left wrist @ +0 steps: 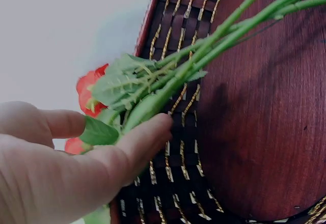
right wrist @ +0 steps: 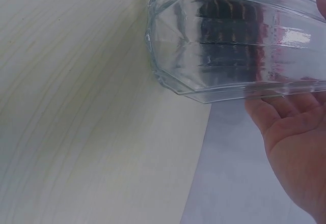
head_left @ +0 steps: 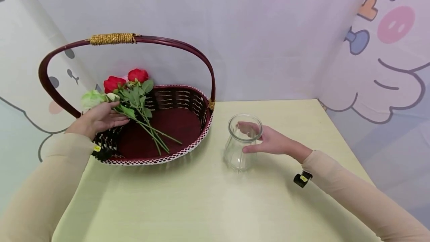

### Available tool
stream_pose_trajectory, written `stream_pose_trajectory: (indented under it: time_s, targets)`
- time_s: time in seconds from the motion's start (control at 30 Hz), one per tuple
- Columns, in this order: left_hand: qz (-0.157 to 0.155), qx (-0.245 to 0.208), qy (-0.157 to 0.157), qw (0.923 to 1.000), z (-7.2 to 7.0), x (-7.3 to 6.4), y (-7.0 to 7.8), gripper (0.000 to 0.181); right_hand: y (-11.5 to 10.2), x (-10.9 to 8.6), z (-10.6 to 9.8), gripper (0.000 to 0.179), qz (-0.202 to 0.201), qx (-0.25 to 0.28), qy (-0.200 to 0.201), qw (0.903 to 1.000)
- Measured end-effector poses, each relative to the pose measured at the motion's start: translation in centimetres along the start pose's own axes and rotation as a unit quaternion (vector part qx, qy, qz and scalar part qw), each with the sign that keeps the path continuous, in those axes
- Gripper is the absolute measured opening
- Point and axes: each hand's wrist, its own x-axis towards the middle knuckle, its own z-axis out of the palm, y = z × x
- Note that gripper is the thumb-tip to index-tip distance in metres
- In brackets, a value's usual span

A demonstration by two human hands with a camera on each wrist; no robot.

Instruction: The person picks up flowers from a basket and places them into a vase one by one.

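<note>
Several artificial roses lie over the basket's left rim, red blooms (head_left: 114, 84) and pale green ones (head_left: 92, 99) toward the back left. Their green stems (head_left: 152, 133) cross and reach down into the basket. My left hand (head_left: 102, 118) is at the stems near the blooms, fingers fairly straight; in the left wrist view a leaf (left wrist: 99, 131) touches the thumb. My right hand (head_left: 268, 141) holds a clear glass vase (head_left: 240, 158) from its right side, thumb in front and fingers behind. The vase is upright; the right wrist view shows its faceted base (right wrist: 175, 46).
The dark red woven basket (head_left: 198, 143), with a tall arched handle (head_left: 178, 43), stands on the left of the pale wooden table (head_left: 201, 204). A white curtain (head_left: 262, 40) with cartoon prints hangs behind and at both sides.
</note>
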Motion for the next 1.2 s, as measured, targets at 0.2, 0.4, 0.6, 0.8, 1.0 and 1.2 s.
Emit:
stream_pose_trajectory:
  time_s: [0.2, 0.4, 0.6, 0.8, 1.0, 1.2]
  targets:
    - [0.016, -0.013, 0.006, 0.9998, -1.0, 0.3, -0.2, 0.068, -0.1, 0.2, -0.2, 0.085, -0.002, 0.0, -0.006, 1.0]
    - [0.023, -0.053, 0.001, 0.9983, -2.1, 0.2, -0.8, 0.075, -0.3, 0.5, -0.3, 0.085, -0.006, 0.003, -0.01, 0.9999]
    - [0.024, -0.083, -0.012, 0.9962, -2.2, 0.8, -1.4, 0.075, -0.2, -0.1, -0.1, 0.086, 0.002, 0.012, -0.016, 0.9998]
    - [0.043, -0.07, -0.025, 0.9963, -2.7, 0.4, -1.4, 0.021, -0.2, 0.2, 0.1, 0.084, -0.004, 0.014, -0.015, 0.9998]
    - [0.039, -0.038, -0.049, 0.9973, -2.8, -0.2, -1.4, 0.034, -0.1, 0.3, 0.5, 0.084, -0.003, 0.013, -0.016, 0.9998]
    - [0.03, -0.013, -0.088, 0.9956, -2.4, 0.1, -1.6, 0.039, -0.1, -0.1, 0.1, 0.083, 0.001, 0.006, -0.009, 0.9999]
